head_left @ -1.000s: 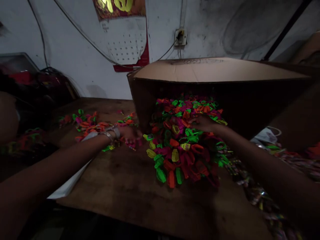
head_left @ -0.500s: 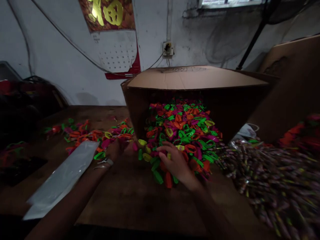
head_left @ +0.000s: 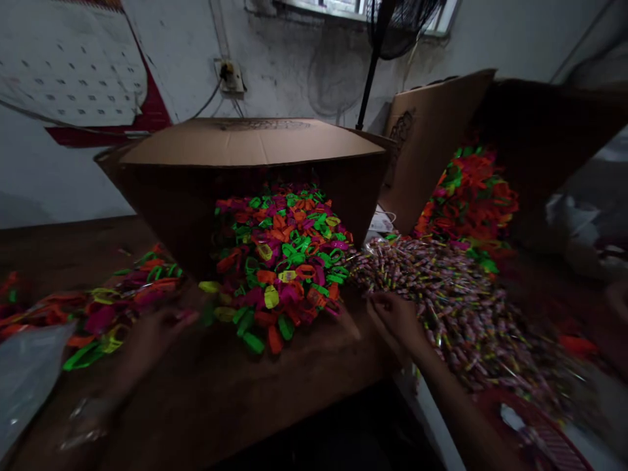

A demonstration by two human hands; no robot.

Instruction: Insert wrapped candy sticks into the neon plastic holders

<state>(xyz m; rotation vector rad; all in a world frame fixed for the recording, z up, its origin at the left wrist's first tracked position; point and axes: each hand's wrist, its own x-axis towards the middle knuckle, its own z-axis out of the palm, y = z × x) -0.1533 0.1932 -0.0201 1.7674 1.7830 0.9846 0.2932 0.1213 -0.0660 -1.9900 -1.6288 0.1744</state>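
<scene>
My left hand point(head_left: 154, 337) is smeared by motion over the table, left of a heap of bright plastic toy-watch-like pieces point(head_left: 289, 252). Its fingers look closed, with a pinkish spot at their tips that I cannot make out. My right hand point(head_left: 400, 320) is at the near left edge of a pile of small wrapped sticks point(head_left: 441, 288), probably candies. Thumb and fingers there are pinched together; anything between them is too small to tell. The orange, green, yellow and magenta pieces spill from a cardboard box point(head_left: 250, 147) lying on its side.
More plastic pieces lie at left beside a clear plastic bag point(head_left: 29, 379). A second cardboard box point(head_left: 426, 137) at right holds more of them. A red basket point(head_left: 549, 432) is at lower right. Behind stand a fan point(head_left: 375, 72) and a wall socket point(head_left: 229, 76).
The view has swung to the right. My right hand has left the plastic heap and moved right to the wrapped sticks. My left hand stays left of the heap, now blurred.
</scene>
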